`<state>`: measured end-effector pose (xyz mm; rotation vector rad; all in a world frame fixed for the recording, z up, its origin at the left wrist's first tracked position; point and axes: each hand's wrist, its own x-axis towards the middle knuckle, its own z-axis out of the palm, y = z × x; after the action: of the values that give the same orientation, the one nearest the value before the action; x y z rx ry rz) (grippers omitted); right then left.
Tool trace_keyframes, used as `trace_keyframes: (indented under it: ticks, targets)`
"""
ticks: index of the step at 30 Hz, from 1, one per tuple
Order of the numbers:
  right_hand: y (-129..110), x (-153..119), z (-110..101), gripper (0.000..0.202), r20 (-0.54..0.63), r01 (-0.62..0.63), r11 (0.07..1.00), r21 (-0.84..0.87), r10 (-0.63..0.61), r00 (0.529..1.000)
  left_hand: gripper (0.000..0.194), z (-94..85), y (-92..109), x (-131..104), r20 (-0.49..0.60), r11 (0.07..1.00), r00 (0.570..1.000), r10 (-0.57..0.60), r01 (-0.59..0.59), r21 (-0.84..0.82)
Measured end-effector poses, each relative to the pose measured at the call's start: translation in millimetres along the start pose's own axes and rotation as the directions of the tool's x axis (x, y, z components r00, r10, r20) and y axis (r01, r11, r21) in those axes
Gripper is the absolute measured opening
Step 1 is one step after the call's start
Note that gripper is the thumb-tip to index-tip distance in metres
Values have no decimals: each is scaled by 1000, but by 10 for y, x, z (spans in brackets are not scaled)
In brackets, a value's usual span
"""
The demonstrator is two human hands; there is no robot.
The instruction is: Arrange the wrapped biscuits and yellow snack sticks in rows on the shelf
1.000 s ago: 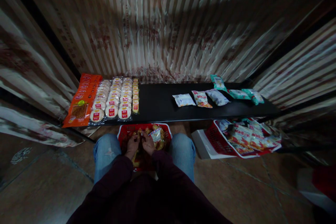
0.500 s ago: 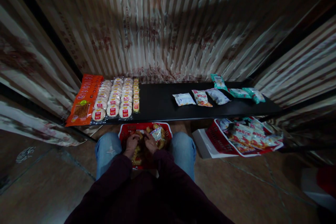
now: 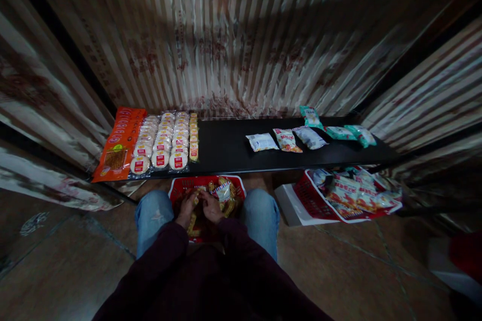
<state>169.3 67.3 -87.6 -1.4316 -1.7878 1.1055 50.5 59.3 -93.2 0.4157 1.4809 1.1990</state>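
Observation:
Between my knees is a red basket with a white rim, holding yellow-wrapped snacks and a white-and-blue packet. My left hand is over the basket's left part, fingers closed around something yellow-wrapped at their tips. Close beside it, my right hand has its fingers bent together near the same spot. What the right fingers hold, if anything, is too small and dark to make out.
A black shelf spans ahead, bearing an orange bag, rows of round packaged crackers and several small packets. Right of my knee, another red basket full of packets sits on a white box.
Both hands have drawn slightly closer together, with the right hand shifted left and its fingers raised. The whole view has moved slightly.

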Motion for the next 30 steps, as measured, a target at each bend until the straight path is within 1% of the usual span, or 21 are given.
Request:
trace_keyframes:
  ticks: [4, 6, 9, 13, 15, 17, 20, 24, 30]
  targets:
    - [7, -10, 29, 57, -27, 7, 999, 38, -6, 1000, 17, -15, 58, -54, -59, 1000, 998, -13, 12, -6]
    - [34, -3, 21, 55, -67, -6, 998, 70, 11, 998, 16, -25, 83, -71, -56, 999, 998, -32, 32, -6]
    - [96, 14, -20, 52, -147, -51, 995, 84, 63, 987, 17, -31, 129, -99, -47, 994, 994, -102, 101, -29]
    - [166, 42, -59, 52, -211, -96, 987, 125, 121, 970, 15, -10, 193, -132, -42, 988, 987, -154, 152, -31]
    - [171, 53, -55, 50, -198, -123, 974, 190, 161, 967, 13, 2, 213, -143, -26, 986, 986, -164, 164, -25]
    - [157, 53, -46, 46, -161, -164, 947, 274, 214, 964, 11, 7, 223, -151, -14, 984, 984, -176, 176, -20]
    - [118, 33, -52, 40, -115, -203, 908, 365, 261, 959, 15, 4, 234, -157, -3, 981, 981, -193, 193, -15]
    - [70, -10, -104, 37, -119, -208, 893, 398, 275, 954, 24, 7, 276, -163, 54, 977, 976, -211, 212, -9]
    - [55, -31, -153, 34, -135, -229, 879, 419, 310, 941, 24, 49, 318, -175, 79, 975, 973, -216, 220, -39]
